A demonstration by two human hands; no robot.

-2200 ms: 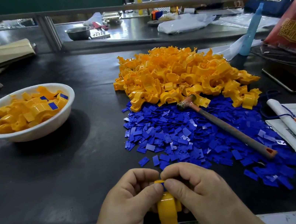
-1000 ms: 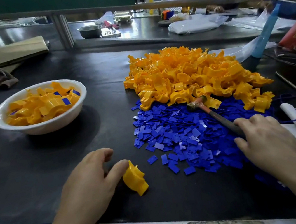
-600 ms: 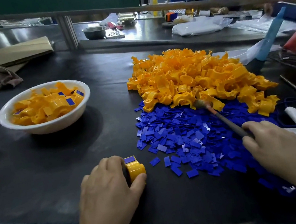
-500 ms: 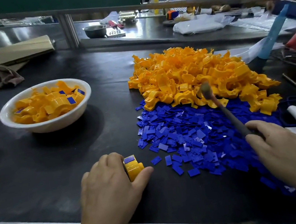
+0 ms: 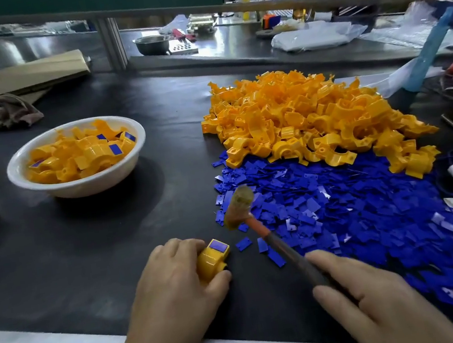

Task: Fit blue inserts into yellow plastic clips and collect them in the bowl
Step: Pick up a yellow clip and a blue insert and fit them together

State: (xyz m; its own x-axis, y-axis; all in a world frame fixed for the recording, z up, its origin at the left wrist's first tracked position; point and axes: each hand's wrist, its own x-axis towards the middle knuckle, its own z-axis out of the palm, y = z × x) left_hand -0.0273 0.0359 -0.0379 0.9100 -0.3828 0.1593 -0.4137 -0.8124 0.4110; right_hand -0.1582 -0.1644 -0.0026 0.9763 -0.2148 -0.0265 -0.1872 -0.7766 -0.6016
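Gripping a yellow clip (image 5: pixel 212 259) against the desk (image 5: pixel 86 267), left hand (image 5: pixel 175 286); right hand (image 5: pixel 370 302) grasps the raised hammer (image 5: pixel 264 233) handle.

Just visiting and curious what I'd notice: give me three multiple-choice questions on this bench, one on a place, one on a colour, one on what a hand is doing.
1. Where is the bowl relative to the pile of clips? A) left B) right C) on top
2. What colour are the flat inserts? A) red B) blue C) green
3. What is the right hand doing? A) lying empty B) gripping the hammer C) inside the bowl
Answers: 1 A, the bowl stands apart to the pile's left. 2 B, they form a blue heap. 3 B, it curls round the hammer's handle.
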